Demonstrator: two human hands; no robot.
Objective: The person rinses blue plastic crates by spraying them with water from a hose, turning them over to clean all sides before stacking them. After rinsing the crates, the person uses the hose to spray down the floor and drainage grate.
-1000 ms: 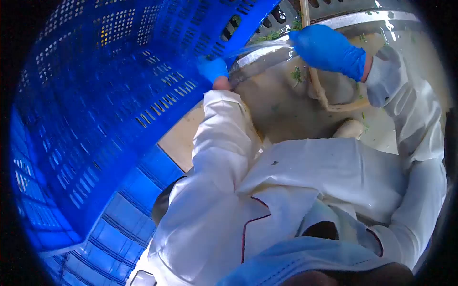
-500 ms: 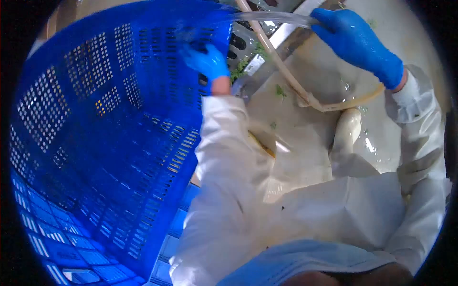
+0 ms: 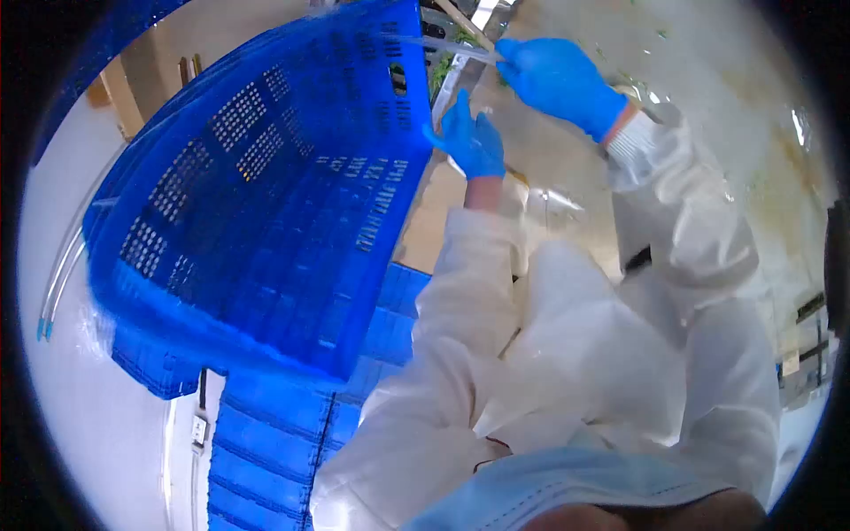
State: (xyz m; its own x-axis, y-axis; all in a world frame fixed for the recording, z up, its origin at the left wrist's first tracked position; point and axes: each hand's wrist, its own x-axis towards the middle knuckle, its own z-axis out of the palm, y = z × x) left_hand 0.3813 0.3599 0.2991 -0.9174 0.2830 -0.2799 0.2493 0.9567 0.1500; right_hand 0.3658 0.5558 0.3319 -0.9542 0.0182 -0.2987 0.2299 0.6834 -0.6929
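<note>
Blue basket (image 3: pixel 266 292) just beside left fingers (image 3: pixel 461 111); water (image 3: pixel 452 47) jets from right fingers (image 3: pixel 511 55).

The left hand (image 3: pixel 475 142) is spread out, pointing far; the right hand (image 3: pixel 562 86), a bit farther off, is curled.

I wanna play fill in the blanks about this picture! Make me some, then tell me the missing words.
1. The gloves on the left hand and right hand are coloured ____.
2. Of the two hands, the one nearer the big crate is the ____ one.
3. The sides of the crate have rows of little ____.
4. The sleeves are coloured ____.

Missing words: blue; left; holes; white.
</note>
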